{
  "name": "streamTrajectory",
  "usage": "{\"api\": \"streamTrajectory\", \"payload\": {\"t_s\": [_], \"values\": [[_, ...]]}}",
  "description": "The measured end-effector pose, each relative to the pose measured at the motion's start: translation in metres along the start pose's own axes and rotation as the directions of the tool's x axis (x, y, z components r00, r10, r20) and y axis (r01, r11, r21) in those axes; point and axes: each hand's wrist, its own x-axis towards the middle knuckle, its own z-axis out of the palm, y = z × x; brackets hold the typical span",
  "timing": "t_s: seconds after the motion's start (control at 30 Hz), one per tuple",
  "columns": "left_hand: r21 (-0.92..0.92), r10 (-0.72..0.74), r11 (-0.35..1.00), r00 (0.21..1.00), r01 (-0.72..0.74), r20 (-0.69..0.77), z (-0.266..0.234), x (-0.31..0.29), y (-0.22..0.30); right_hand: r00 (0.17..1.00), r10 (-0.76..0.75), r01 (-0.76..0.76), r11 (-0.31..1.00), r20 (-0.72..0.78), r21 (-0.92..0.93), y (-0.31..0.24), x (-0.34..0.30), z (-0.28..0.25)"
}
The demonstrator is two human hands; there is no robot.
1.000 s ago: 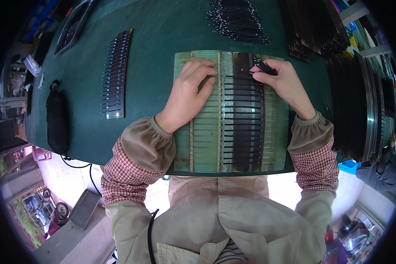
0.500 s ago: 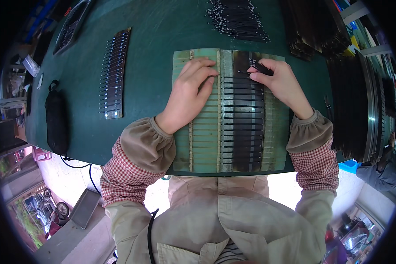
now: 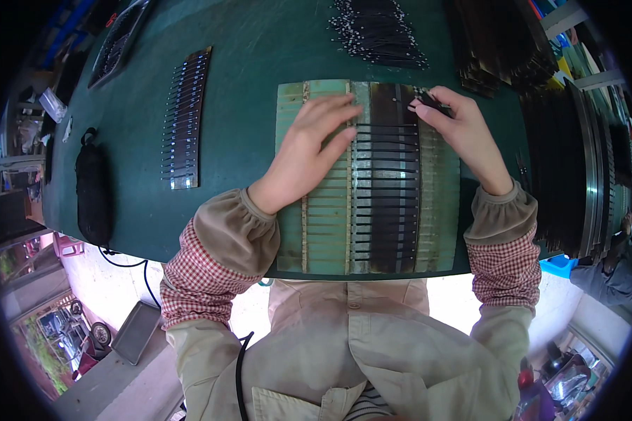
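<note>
Pinching black strips point(image 3: 435, 106) near the board's point(image 3: 327, 210) far edge, right hand point(image 3: 463, 128) stands apart from spread left hand point(image 3: 305, 156).

One left grip point(image 3: 305, 156), one right grip point(image 3: 460, 126), one worktop point(image 3: 242, 105), one board point(image 3: 326, 217), one wire bundle point(image 3: 434, 103), one left pouch point(image 3: 93, 189), one left strip point(image 3: 185, 119), one far heap point(image 3: 378, 34).

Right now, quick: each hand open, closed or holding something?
Left hand: open, fingers spread over the green board.
Right hand: closed, holding a bundle of black strips.
</note>
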Motion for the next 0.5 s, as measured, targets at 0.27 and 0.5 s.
{"api": "streamTrajectory", "payload": {"t_s": [0.27,0.5], "values": [[-0.588,-0.376,0.656,0.880,0.473,0.290,0.007,0.022,-0.002,0.979,0.065,-0.086,0.991,0.192,0.103,-0.031,-0.002,0.004],[-0.136,-0.193,0.973,0.980,0.185,-0.048,0.000,0.010,-0.010,0.990,0.055,-0.052,0.998,0.129,-0.021,-0.002,0.010,0.002]]}}
